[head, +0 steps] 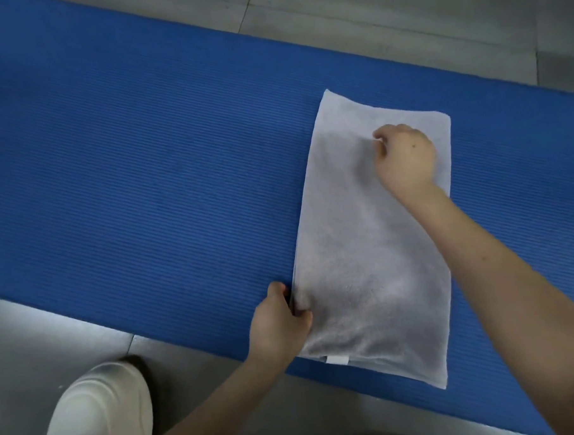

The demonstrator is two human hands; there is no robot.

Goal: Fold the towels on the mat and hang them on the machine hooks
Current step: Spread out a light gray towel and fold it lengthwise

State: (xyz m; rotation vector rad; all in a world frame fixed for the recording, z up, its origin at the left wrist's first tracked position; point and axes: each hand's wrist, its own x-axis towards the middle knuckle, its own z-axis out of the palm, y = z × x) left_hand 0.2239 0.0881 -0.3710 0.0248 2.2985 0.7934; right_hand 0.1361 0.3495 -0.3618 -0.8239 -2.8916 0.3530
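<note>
A white towel, folded into a long rectangle, lies flat on the right part of the blue ribbed mat. A small white tag shows at its near edge. My left hand pinches the towel's left edge near the near corner, thumb on top. My right hand rests on the far part of the towel with its fingers curled under; whether they pinch the cloth is hidden.
The mat runs diagonally across a grey tiled floor. A white shoe stands on the floor at the lower left, close to the mat's near edge. No machine or hooks are in view.
</note>
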